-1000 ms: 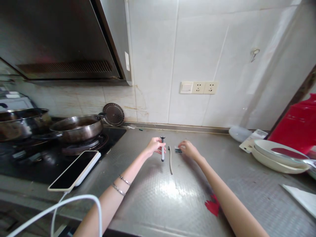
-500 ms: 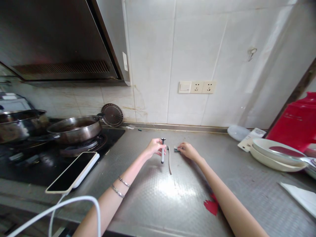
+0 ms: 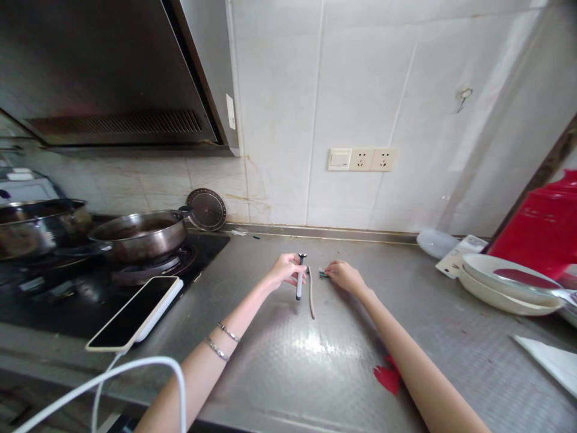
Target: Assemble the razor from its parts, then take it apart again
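Note:
My left hand (image 3: 285, 270) is closed on a razor (image 3: 300, 284), a slim grey-white handle with a dark T-shaped head at the top. It is held nearly upright above the metal counter (image 3: 270, 355), tilted a little. Just right of it a thin pale cord-like strip (image 3: 311, 294) lies lengthwise on the counter. On the far side of that strip my right hand (image 3: 343, 275) rests low, its fingertips pinched at a small dark-green piece (image 3: 323, 273), too small to name.
Pots and a pan (image 3: 139, 234) stand on the stove (image 3: 211, 246) at left, with a phone (image 3: 135, 316) and white cable (image 3: 135, 363) nearer. At right are stacked plates (image 3: 500, 288) and a red thermos (image 3: 536, 222). Red scraps (image 3: 387, 377) lie near my right forearm.
The view has shifted very slightly. The razor in my left hand leans a little more; my right hand has stayed at the dark-green piece.

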Available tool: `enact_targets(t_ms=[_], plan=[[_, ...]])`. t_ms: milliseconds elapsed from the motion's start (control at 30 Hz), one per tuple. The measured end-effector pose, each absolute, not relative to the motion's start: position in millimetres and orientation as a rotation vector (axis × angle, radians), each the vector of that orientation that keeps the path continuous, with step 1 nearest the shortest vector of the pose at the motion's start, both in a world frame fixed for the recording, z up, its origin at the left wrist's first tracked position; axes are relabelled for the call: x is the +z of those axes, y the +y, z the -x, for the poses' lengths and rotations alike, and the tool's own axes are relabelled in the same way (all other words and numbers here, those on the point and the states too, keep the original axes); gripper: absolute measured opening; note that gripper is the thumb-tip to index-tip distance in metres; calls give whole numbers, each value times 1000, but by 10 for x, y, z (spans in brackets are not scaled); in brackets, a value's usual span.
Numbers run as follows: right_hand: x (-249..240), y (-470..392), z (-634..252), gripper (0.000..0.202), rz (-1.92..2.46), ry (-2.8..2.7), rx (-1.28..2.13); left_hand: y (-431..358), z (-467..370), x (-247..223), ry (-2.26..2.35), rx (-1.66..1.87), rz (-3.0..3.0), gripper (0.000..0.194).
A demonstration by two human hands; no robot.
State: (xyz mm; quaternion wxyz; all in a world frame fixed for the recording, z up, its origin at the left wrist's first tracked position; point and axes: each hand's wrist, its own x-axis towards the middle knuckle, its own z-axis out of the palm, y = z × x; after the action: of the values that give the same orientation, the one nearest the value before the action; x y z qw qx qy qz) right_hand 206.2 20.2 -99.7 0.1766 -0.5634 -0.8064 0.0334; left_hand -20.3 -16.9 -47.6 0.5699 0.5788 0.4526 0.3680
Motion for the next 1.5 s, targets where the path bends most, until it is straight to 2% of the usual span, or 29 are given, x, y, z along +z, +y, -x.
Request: enact_targets(t_ms=[233,600,900,1067,1300,1500], plan=[[-1024,205,-2062,29,1588,-2322,24,-172,191,-494,1062,862,-1348,29],[-1056,241,-2074,27,1551,-2298,58,-164,183,-523,1062,860,-1359,25],[-1163,308,-2081,24,1343,-2218,6,-139,165,-583,1080,873,-1356,25],[-1020,305,-2094,27,1227,-2092,180,-124,159,-581,1090,974,-1371,24],[-628,64,-1968,34,1159,-1977,614,-171,143,-498,1072,1087,-1355,23],[-504,-91,-1783,34,1125,-1983,752,-160,138,-498,1030,1068,-1347,24]])
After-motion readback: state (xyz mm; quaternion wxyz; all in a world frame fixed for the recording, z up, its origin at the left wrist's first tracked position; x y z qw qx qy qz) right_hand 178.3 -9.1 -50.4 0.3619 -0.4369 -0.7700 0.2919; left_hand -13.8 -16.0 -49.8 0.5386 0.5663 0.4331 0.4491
